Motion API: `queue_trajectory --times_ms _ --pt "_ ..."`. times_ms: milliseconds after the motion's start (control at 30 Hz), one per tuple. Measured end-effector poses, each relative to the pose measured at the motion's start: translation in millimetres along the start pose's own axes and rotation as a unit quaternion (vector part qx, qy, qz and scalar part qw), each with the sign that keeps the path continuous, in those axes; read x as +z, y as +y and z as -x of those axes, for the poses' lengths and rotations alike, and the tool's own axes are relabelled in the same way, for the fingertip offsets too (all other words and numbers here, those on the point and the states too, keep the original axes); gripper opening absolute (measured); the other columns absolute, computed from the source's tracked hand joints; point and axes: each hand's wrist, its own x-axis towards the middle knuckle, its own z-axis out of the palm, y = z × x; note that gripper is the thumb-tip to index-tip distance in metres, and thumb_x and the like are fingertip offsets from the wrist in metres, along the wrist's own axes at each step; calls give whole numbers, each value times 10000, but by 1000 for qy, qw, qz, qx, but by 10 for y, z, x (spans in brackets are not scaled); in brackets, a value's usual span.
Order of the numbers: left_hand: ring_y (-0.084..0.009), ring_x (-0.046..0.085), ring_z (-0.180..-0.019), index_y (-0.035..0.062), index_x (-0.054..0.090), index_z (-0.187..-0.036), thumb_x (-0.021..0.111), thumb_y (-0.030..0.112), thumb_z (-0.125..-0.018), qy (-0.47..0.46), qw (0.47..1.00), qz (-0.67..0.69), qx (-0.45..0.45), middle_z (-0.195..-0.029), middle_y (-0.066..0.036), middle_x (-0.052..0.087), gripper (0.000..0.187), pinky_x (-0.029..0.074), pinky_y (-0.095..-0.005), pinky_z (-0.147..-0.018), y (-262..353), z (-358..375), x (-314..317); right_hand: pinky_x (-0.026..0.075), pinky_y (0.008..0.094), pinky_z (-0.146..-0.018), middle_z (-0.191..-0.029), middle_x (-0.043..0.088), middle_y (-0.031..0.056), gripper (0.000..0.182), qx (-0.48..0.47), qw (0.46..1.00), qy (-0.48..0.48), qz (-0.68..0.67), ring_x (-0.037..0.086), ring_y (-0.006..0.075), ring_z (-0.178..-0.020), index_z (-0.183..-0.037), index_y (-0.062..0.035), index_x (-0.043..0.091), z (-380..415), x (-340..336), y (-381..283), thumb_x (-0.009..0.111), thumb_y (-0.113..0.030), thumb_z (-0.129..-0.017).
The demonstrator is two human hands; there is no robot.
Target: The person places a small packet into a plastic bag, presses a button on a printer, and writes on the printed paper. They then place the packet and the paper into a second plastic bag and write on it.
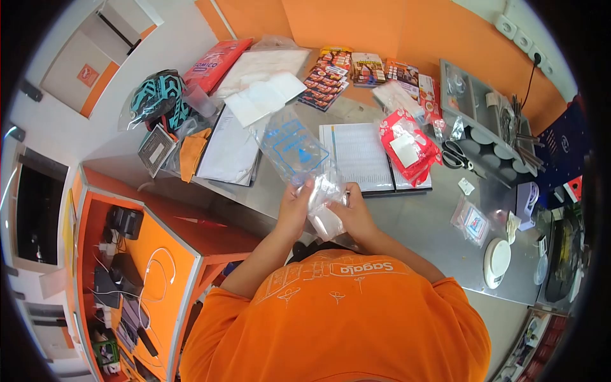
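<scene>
Both of my hands grip a clear plastic bag (296, 149) with blue print, held in front of my chest over the near edge of the metal table. My left hand (294, 207) is closed on its left side, and my right hand (354, 213) pinches the crumpled lower part from the right. The printed end of the bag points away from me. It overlaps an open binder with printed sheets (359, 149) and lies close to white papers (266, 99). A clipboard with white paper (230, 148) is left of the bag.
Red plastic packets (409, 149) rest on the binder's right side, beside black scissors (454, 155). A grey divided tray (474, 105) with utensils stands at the back right. A white scale (497, 262) sits at the right edge. Menu leaflets (326, 77) lie at the back.
</scene>
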Motion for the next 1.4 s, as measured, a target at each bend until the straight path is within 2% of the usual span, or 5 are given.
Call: queue_trajectory --times_ms 533,767,967,1100,1400 --pt "-228 545 -995 7 410 -1196 482 267 -895 0 989 135 -61 -1103 -121 535 404 446 -374 -853 -34 124 -137 504 322 -716 -1043 468 96 262 169 967 -108 -157 542 185 -885 -1073 -28 414 -52 33 -68 533 -148 -873" --pt "-208 509 -1049 52 426 -1206 499 280 -884 -27 986 122 -113 -1135 -78 530 401 382 -357 -900 -110 92 29 474 288 -703 -1004 485 101 189 72 970 93 -212 535 178 -867 -992 -31 467 -208 0 120 546 -149 -867" --pt "-191 517 -1034 107 430 -1223 460 344 -893 -99 960 213 -152 -1136 -46 543 407 372 -364 -904 119 97 -159 401 254 -781 -1103 480 124 321 -318 871 -12 373 468 180 -991 -1094 -60 490 -75 -165 -38 613 -128 -805" --pt "-172 507 -1054 140 432 -1229 477 372 -880 -55 960 161 -222 -1129 -24 550 421 370 -384 -899 143 252 -139 428 251 -730 -1102 461 116 305 -181 983 -20 -5 502 148 -868 -1077 -53 521 -225 14 -209 554 16 -781" --pt "-141 423 -1161 136 405 -1261 452 443 -881 -168 963 20 -211 -1213 -37 530 491 258 -402 -948 163 379 -167 420 302 -602 -692 502 98 154 -307 856 -29 414 518 213 -639 -749 -16 488 -1187 -174 -93 560 68 -642"
